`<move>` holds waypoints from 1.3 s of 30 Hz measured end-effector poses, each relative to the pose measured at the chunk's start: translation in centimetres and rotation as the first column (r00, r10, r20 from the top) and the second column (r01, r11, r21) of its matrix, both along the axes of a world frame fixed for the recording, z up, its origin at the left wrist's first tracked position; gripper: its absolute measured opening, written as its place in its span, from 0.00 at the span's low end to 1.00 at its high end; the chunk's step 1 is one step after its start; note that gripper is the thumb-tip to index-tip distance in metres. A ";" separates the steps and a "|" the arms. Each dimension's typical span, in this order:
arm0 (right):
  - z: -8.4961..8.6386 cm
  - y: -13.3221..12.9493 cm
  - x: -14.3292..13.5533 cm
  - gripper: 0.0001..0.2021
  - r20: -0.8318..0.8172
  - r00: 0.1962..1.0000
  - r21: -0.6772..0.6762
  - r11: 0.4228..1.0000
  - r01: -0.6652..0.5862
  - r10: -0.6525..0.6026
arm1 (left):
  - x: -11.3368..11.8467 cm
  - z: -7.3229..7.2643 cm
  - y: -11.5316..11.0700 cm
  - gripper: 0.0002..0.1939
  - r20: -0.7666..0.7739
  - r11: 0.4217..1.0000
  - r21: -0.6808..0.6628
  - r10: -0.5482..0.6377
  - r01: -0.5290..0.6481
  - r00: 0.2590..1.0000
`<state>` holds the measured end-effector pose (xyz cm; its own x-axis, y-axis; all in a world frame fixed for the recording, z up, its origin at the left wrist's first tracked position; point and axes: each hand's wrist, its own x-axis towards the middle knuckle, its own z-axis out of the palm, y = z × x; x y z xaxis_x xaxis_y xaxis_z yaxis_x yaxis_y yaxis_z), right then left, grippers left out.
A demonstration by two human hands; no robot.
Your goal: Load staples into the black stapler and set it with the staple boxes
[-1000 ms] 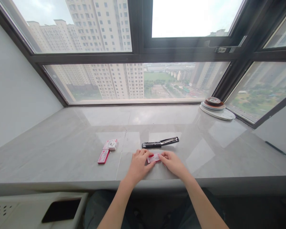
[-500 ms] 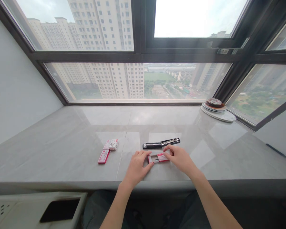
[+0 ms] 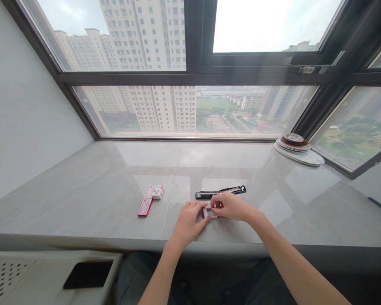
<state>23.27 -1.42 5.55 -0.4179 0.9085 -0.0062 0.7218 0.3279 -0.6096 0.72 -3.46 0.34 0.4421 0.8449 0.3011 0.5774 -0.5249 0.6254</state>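
An open red-and-white staple box lies near the front of the counter. My left hand grips its left end between thumb and fingers. Over the box's right part is my right hand, its fingertips pinched together at the open inside. What they pinch, if anything, is too small to make out. Just behind both hands lies a black stapler, opened out long with its metal rail showing. The right hand covers part of the stapler and the box's right end.
Several small pink-and-white boxes lie to the left on the grey marble counter. A stack of plates stands in the far right corner by the window. Below the counter's front edge at left is a pale cabinet-like surface with a dark opening.
My right hand has moved left from the box's right end to over its open inside, with fingers bent down. The left hand keeps its hold. The whole view has shifted slightly.
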 end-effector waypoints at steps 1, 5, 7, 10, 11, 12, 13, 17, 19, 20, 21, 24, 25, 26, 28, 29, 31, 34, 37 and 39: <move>-0.2 -0.5 0.5 0.05 -0.060 0.998 -0.001 1.000 0.027 -0.027 | 0.0 0.0 0.0 0.20 0.002 1.000 0.002 0.001 -0.001 1.000; -2.0 -2.6 3.1 0.10 -0.199 0.968 0.016 0.987 0.161 -0.155 | 0.0 0.1 -0.1 0.20 0.014 1.000 0.005 -0.006 0.006 1.000; -3.0 -3.4 4.2 0.12 -0.232 0.944 0.007 0.970 0.243 -0.235 | -0.1 0.2 -0.2 0.21 0.036 1.000 0.011 -0.004 0.003 0.999; -4.0 -4.3 5.1 0.21 -0.261 0.908 -0.031 0.943 0.331 -0.327 | 0.0 0.2 -0.2 0.20 0.076 0.999 0.001 0.052 -0.052 0.996; -4.2 -4.5 5.2 0.24 -0.259 0.907 -0.034 0.942 0.334 -0.331 | 0.1 0.1 -0.2 0.18 0.080 0.997 -0.011 0.081 -0.081 0.993; -4.3 -4.7 5.1 0.25 -0.254 0.912 -0.028 0.945 0.327 -0.323 | 0.3 0.0 -0.2 0.16 0.077 0.994 -0.021 0.105 -0.104 0.992; -4.4 -4.8 5.0 0.24 -0.247 0.920 -0.015 0.950 0.311 -0.305 | 0.5 -0.2 -0.2 0.15 0.067 0.993 -0.028 0.120 -0.119 0.991; -4.2 -5.1 3.4 0.19 -0.236 0.941 0.033 0.966 0.257 -0.243 | 1.4 -0.6 -0.1 0.15 0.027 0.991 -0.016 0.134 -0.134 0.991; -4.2 -5.2 2.7 0.19 -0.223 0.947 0.044 0.968 0.248 -0.233 | 1.6 -0.5 -0.1 0.14 0.034 0.990 -0.030 0.137 -0.136 0.990; -4.2 -5.3 2.5 0.18 -0.215 0.948 0.048 0.967 0.252 -0.236 | 1.5 -0.5 -0.1 0.14 0.045 0.991 -0.046 0.129 -0.127 0.991; -4.2 -5.3 2.3 0.18 -0.206 0.948 0.050 0.965 0.256 -0.241 | 1.4 -0.4 -0.1 0.14 0.058 0.992 -0.065 0.115 -0.111 0.992; -4.3 -5.4 2.3 0.18 -0.187 0.951 0.052 0.964 0.260 -0.246 | 1.1 -0.2 -0.1 0.13 0.081 0.992 -0.103 0.076 -0.067 0.994; -4.4 -5.5 2.3 0.18 -0.186 0.951 0.054 0.964 0.260 -0.246 | 1.1 -0.2 -0.1 0.12 0.081 0.992 -0.102 0.077 -0.068 0.994; -4.4 -5.5 2.3 0.18 -0.189 0.950 0.053 0.964 0.261 -0.247 | 1.2 -0.2 -0.1 0.11 0.078 0.992 -0.096 0.088 -0.080 0.993; -4.6 -5.6 2.4 0.19 -0.199 0.946 0.047 0.962 0.270 -0.256 | 1.5 -0.3 -0.1 0.10 0.070 0.990 -0.080 0.125 -0.120 0.990; -4.8 -5.6 2.4 0.19 -0.204 0.943 0.041 0.960 0.276 -0.263 | 1.7 -0.3 -0.1 0.10 0.067 0.987 -0.074 0.145 -0.139 0.987; -5.0 -5.7 2.4 0.20 -0.209 0.939 0.032 0.958 0.286 -0.274 | 2.2 -0.5 -0.2 0.10 0.063 0.984 -0.067 0.170 -0.166 0.983; -5.4 -5.8 2.4 0.19 -0.198 0.937 0.026 0.954 0.299 -0.288 | 2.8 -0.7 -0.4 0.11 0.054 0.980 -0.047 0.197 -0.195 0.979; -5.4 -5.7 2.5 0.20 -0.178 0.938 0.015 0.952 0.306 -0.298 | 3.0 -0.6 -0.7 0.12 0.044 0.978 -0.025 0.209 -0.208 0.977; -5.2 -5.5 2.6 0.22 -0.155 0.945 -0.007 0.957 0.289 -0.287 | 2.9 -0.4 -0.9 0.13 0.039 0.981 -0.026 0.193 -0.192 0.980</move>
<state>25.89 -6.93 0.36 -0.1330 0.9897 0.0524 0.6853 0.1300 -0.7166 3.64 -4.41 -0.10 0.2582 0.9197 0.2957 0.6398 -0.3921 0.6610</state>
